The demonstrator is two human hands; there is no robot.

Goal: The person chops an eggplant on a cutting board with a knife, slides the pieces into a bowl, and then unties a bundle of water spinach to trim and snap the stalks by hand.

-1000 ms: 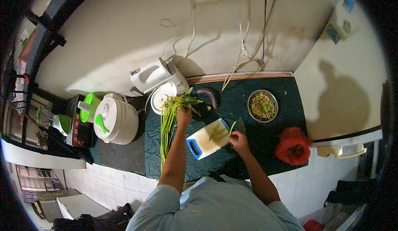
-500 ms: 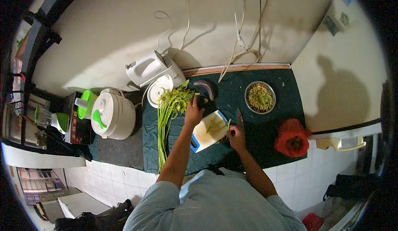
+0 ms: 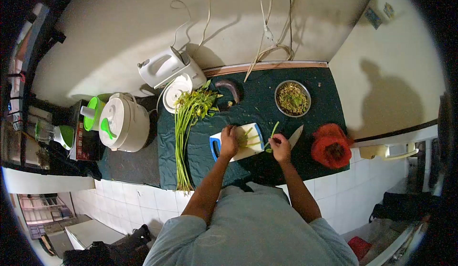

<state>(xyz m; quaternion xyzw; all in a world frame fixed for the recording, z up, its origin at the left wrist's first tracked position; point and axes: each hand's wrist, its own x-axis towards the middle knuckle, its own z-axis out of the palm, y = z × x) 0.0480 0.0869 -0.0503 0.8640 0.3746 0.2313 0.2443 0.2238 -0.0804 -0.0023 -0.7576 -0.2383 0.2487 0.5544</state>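
Observation:
My left hand (image 3: 229, 142) rests over the left part of the white cutting board (image 3: 255, 145) with blue ends; whether its fingers grip anything is hidden. Pieces of green stem (image 3: 249, 140) lie on the board beside it. At the board's right edge, my right hand (image 3: 279, 147) is closed on a green stem (image 3: 274, 128) that points upward. A knife (image 3: 296, 136) lies on the dark green cloth just right of that hand. Left of the board, a long bunch of leafy greens (image 3: 182, 138) lies with its leaves toward the wall.
A metal bowl of chopped food (image 3: 292, 99) stands at the back right, near a red bag (image 3: 330, 146). An eggplant (image 3: 229, 90) lies by the wall. A white mixer (image 3: 170, 70), a round white lid (image 3: 177, 92) and a rice cooker (image 3: 124, 123) are at the left.
My left hand has left the leafy bunch and come down onto the board. The board has turned and shifted left relative to my right hand, which still holds a stem.

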